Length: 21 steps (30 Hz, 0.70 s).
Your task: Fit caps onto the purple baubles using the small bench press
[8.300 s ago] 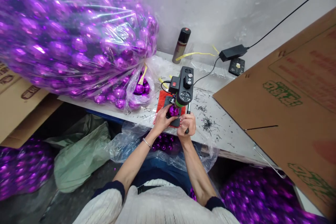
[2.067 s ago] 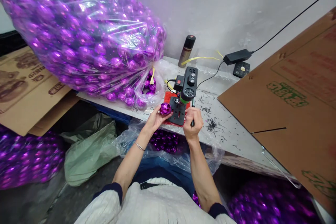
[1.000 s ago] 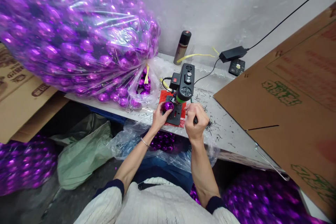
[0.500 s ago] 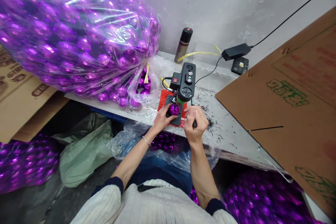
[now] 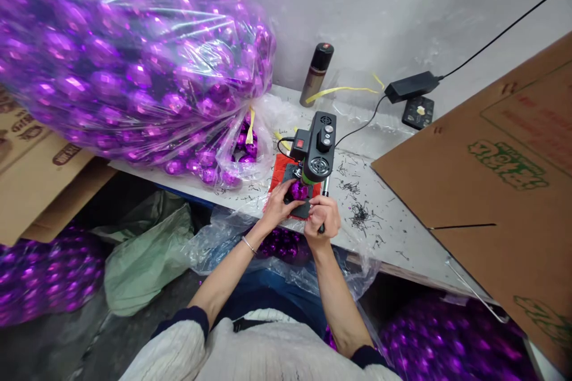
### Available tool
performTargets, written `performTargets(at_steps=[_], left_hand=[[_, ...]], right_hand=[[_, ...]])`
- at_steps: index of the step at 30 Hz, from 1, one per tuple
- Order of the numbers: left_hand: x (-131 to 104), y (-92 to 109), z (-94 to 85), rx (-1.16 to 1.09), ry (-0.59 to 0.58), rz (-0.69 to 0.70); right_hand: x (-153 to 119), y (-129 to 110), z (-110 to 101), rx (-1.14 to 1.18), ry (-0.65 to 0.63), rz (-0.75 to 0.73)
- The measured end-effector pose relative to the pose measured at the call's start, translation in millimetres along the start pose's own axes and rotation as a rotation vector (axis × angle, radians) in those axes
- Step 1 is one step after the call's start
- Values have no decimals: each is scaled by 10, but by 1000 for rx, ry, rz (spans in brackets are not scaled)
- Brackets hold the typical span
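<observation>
A shiny purple faceted ball sits under the head of a small black bench press. My left hand holds the ball from the left and front, between thumb and fingers. My right hand is closed round the black handle of the press lever, just right of the press base. The handle's end pokes out below the fist. Beneath the base lies a red sheet. The point where the press head meets the ball is partly hidden.
A big clear bag of purple balls fills the left. Behind the press stand a spray can and a power adapter. Short dark scraps litter the table. A cardboard box is on the right; more balls lie below the table edge.
My right hand has moved left and slightly down with the lever handle, closer to the press base. My left hand stays on the ball. The view has shifted slightly.
</observation>
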State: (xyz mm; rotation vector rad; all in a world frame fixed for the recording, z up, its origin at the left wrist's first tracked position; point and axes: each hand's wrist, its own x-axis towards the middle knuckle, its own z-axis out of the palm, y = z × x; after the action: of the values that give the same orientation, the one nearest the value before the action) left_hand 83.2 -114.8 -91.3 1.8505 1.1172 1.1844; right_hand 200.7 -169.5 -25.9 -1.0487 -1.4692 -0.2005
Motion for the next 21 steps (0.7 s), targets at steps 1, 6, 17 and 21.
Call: performTargets(at_steps=[1,6,17,21], left_hand=[[0,0,1,1,0,3],[3,-15,11,-2,13,25],[51,-60,46,-16,7,20],[-32,-17,8,22,56,27]], right_hand=[[-11,10,11,4,9,-3],[-33,39,46,14,30,-38],[84,-11,27,-10,17,-114],[426,-237,-75,3,21,86]])
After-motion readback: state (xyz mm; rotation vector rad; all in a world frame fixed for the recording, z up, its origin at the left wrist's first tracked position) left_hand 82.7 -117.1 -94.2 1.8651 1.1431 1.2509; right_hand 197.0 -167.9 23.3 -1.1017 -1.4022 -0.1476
